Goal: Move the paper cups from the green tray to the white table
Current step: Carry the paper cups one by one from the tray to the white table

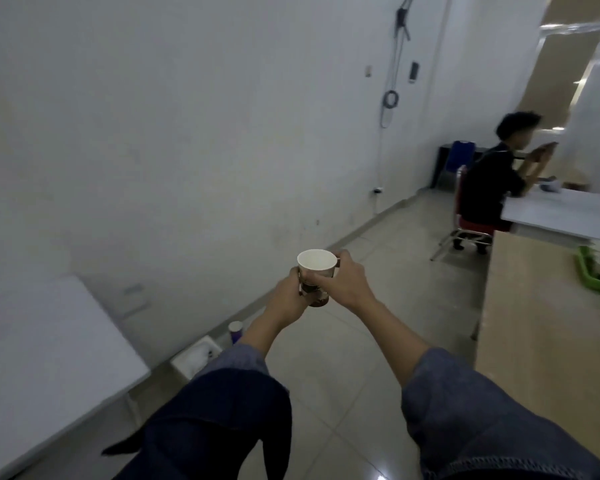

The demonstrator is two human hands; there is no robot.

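white counter sits low and left of cup, left hand side nearer. green tray far right of cup on wooden counter, more cups inside. both hands wrapped round paper cup, upright, mouth up, mid-air over floor: left hand low on body, right hand near rim. brown print on cup, too blurry to read.

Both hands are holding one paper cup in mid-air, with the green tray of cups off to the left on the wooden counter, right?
Not quite: the head view shows the green tray to the right. Both the left hand and right hand do hold one paper cup in mid-air.
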